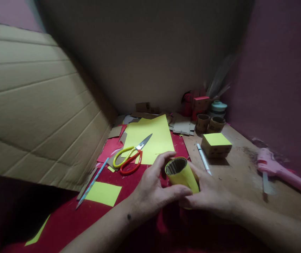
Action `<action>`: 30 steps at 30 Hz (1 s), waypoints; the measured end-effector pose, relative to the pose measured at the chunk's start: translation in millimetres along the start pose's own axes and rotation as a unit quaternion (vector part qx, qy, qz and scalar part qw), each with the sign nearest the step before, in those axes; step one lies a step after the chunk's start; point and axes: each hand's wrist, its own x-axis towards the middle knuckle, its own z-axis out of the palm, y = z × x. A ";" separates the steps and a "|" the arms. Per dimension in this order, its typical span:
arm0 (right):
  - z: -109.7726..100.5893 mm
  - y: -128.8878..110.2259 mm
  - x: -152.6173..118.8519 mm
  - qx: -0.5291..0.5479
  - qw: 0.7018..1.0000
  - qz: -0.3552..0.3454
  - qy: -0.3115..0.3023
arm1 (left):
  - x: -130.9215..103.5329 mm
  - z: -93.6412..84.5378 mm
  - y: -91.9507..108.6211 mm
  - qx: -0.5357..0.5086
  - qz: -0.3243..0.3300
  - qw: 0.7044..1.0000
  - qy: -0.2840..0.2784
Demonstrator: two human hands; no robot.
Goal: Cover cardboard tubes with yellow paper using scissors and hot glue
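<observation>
Between my two hands is a short cardboard tube (183,177) wrapped in yellow paper, tilted, its ribbed open end facing up. My left hand (161,186) curls round its left side, thumb across the front. Round the right side closes my right hand (205,189), its thumb low on the tube; its fingertips are hidden behind. Scissors (137,154) with one yellow and one red handle lie just beyond my left hand, partly over yellow paper sheets (157,131). A yellow paper rectangle (104,193) rests on the red cloth (84,230).
A pencil (92,184) lies left; a white pen (203,159) is right, beside a yellow-topped cardboard box (216,146). Two cardboard tubes (202,123) stand behind. A pink glue gun (279,170) lies at the far right. A large cardboard panel (39,112) leans in from the left.
</observation>
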 end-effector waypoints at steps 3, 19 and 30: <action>-2.0 3.0 -0.1 0.074 0.997 0.035 -0.001 | -0.5 -1.4 -4.5 -0.017 0.014 0.999 0.040; -9.7 6.1 1.0 0.075 0.994 0.051 -0.066 | -4.7 -0.7 9.1 0.102 0.161 0.981 0.026; -10.8 6.7 8.9 0.275 0.959 0.018 0.068 | 2.0 -0.1 3.2 -0.003 0.002 0.998 0.065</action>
